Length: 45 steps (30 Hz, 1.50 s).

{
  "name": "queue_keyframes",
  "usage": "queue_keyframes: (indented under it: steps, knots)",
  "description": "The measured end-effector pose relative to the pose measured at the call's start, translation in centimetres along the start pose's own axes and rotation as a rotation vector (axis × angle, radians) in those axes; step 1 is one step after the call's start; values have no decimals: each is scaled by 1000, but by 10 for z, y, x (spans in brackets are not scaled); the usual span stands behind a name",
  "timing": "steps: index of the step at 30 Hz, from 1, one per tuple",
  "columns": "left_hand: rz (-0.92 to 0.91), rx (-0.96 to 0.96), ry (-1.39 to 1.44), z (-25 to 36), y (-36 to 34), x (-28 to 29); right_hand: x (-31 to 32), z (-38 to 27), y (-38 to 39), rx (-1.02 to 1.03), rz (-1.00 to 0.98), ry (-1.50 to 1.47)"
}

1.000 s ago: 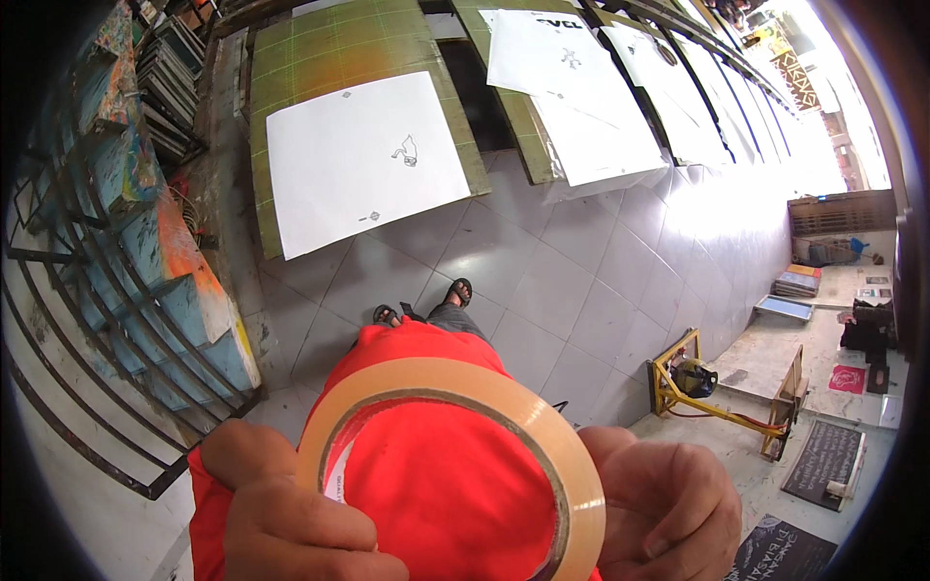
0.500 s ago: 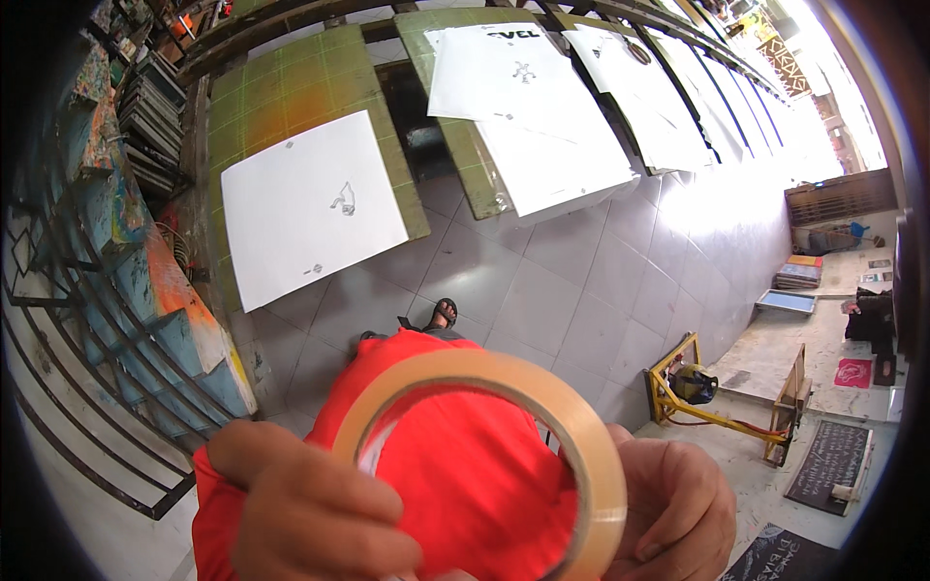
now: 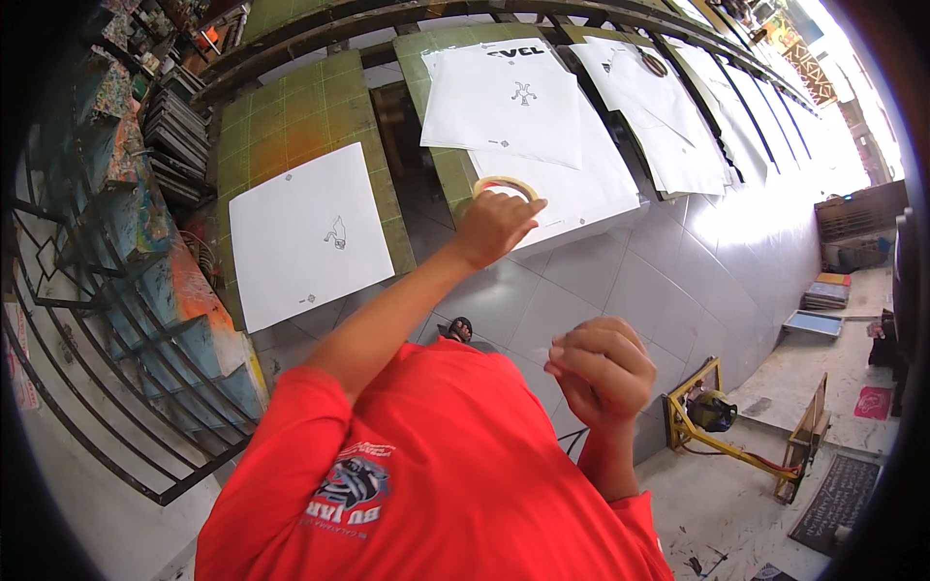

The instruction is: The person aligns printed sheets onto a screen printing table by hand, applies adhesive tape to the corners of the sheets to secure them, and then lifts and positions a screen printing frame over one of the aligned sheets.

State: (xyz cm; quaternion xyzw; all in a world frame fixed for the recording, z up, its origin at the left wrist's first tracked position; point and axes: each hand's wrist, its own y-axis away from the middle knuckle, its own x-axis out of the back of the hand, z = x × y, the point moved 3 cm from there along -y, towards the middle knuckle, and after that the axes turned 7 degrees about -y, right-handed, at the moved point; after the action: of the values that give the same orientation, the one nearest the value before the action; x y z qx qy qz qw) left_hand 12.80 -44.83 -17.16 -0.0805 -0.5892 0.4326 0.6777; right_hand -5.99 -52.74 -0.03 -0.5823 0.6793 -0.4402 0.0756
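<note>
Head view, left hand point(image 3: 496, 225): stretched forward, fingers closed on a tan tape roll point(image 3: 504, 184) lying flat at the green tabletop point(image 3: 291, 126) edge beside white paper point(image 3: 567, 184).
Right hand point(image 3: 601, 373): nearer the body, fingertips pinched together, well apart from the roll.

I saw white paper sheets point(image 3: 308, 232) lying on green tabletops point(image 3: 291, 121). A yellow metal frame point(image 3: 741, 436) stood on the grey tiled floor point(image 3: 620, 281), near a dark mat point(image 3: 838, 499).
</note>
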Motion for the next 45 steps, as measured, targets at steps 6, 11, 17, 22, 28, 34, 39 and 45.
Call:
queue_keyframes:
  steps: [6,11,17,22,28,34,39,45]
  knots:
    - [-160,16,-154,-14,7,-56,-1,35,21,-150,-60,133]
    - [-142,187,-51,-26,17,-53,2,45,18,-200,-112,124]
    - [-508,981,1483,26,17,20,-2,60,2,-147,-195,33]
    - [-766,1104,2020,61,45,77,-22,68,-12,-51,-302,-187]
    - [-647,962,2041,55,69,99,-43,64,-22,14,-328,-286]
    - [-659,939,1867,51,87,113,-55,63,-23,41,-365,-362]
    - [-587,1010,2012,51,93,122,-60,63,-20,71,-368,-377]
    - [-605,1121,1838,50,93,126,-66,56,-20,62,-382,-354]
